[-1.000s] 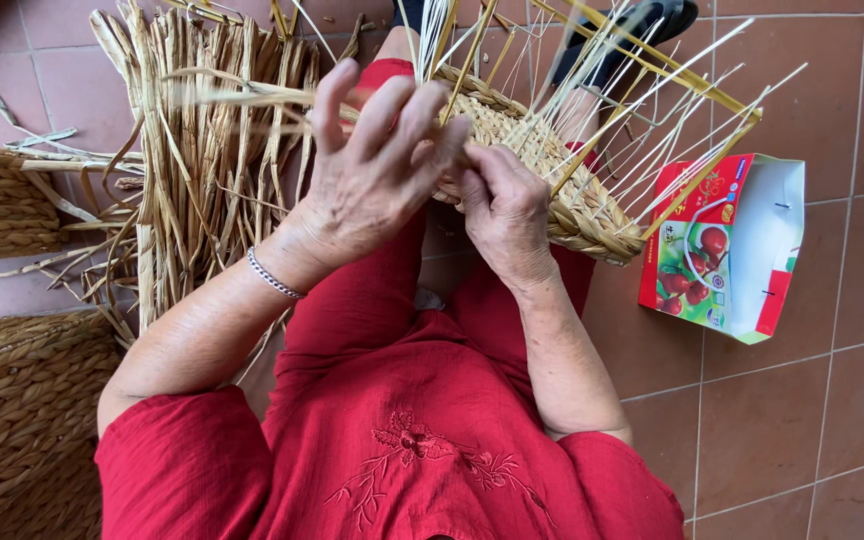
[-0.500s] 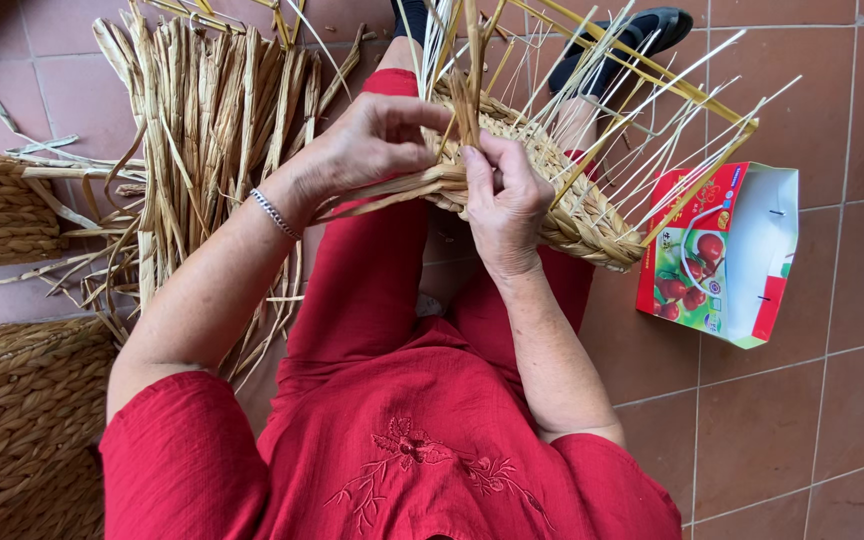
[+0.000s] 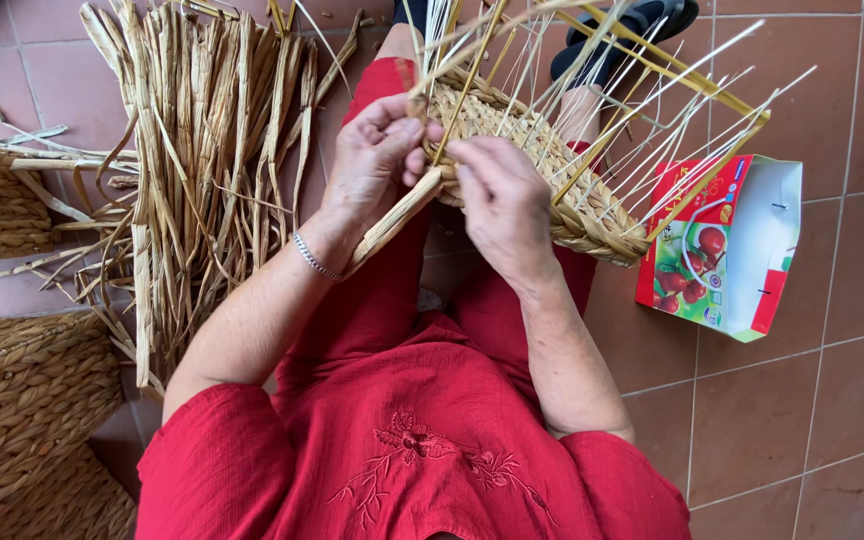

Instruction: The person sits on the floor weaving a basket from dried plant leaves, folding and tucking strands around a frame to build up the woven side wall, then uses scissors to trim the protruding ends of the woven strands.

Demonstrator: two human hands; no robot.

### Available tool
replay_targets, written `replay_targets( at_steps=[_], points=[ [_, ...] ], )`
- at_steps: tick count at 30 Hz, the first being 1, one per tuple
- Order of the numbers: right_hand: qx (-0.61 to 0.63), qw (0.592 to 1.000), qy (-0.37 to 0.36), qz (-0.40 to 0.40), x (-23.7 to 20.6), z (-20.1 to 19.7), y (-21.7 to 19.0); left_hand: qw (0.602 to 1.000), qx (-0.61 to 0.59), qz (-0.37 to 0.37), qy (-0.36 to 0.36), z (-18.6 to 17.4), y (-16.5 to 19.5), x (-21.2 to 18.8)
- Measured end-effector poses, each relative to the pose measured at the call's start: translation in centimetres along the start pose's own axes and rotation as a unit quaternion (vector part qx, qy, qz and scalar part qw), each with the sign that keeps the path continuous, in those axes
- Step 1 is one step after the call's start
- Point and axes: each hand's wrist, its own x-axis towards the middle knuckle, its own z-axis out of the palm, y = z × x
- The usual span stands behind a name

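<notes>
Half-woven basket [image 3: 552,190] rests on the lap between both hands, its thin stakes fanning away from them. Left hand [image 3: 372,165] curls shut, pinching a flat straw strand [image 3: 397,215] against the rim (thumb on top). Right hand [image 3: 502,205] presses closed fingers on the weave just beside it. Loose straw bundle [image 3: 202,150] lies left of the left hand.

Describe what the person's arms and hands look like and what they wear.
Both arms are bare below short red sleeves of a red garment with embroidered flowers on the front. The left hand has a thin silver bracelet at the wrist; the right hand wears nothing.
</notes>
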Motion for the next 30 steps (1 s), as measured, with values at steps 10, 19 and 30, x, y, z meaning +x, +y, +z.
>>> replay_targets(
  at_steps=[10, 19, 30],
  points=[
    [0.032, 0.928, 0.339, 0.148, -12.5, -8.8, 10.9, 1.000, -0.005, -0.029, 0.003, -1.3, -1.1, -0.9],
    [0.250, 0.871, 0.260, 0.333, -17.4, -9.6, 15.7, 0.985, 0.080, 0.151, 0.020, -1.4, -2.0, -0.4],
    [0.018, 0.995, 0.098, 0.011, -7.2, -7.1, 1.8, 0.999, 0.025, 0.042, 0.009, 1.1, 1.3, -3.0]
  ],
)
